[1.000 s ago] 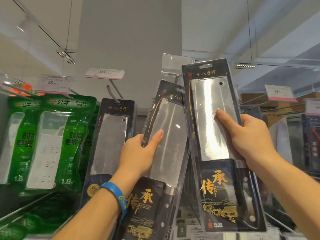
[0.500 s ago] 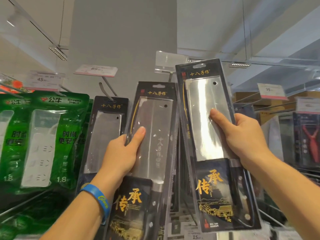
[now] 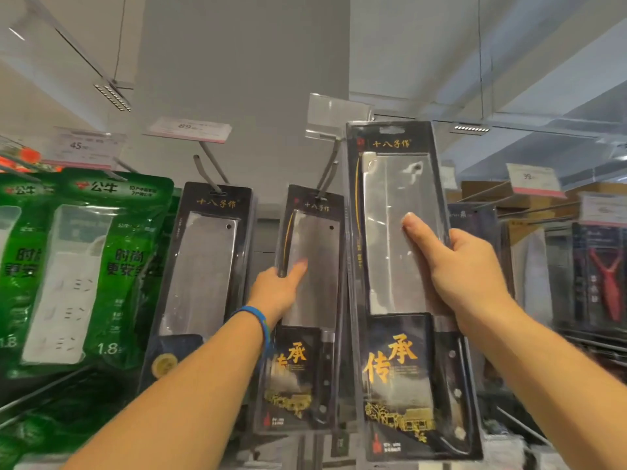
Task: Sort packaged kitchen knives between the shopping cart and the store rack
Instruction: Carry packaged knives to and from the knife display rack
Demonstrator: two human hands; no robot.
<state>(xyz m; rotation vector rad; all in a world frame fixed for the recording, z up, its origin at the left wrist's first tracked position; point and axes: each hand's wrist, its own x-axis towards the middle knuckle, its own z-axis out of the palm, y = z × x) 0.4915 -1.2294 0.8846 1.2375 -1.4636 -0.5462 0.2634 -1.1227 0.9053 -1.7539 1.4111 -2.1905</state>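
Black cleaver pack (image 3: 390,252) — in right grip (image 3: 464,273).

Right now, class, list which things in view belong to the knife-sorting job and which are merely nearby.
Job: left hand holding middle knife pack on rack hook; right hand holding right knife pack; left knife pack hanging.
Nearby: green power-strip packs; price tags.

Behind the held knife package (image 3: 393,205), the right hand (image 3: 464,276) hides all but its thumb; the left hand (image 3: 274,293) likewise behind the hanging package (image 3: 317,239). Far-right price tag (image 3: 531,179) print is blurred. The left edge cuts the green pack (image 3: 17,266).
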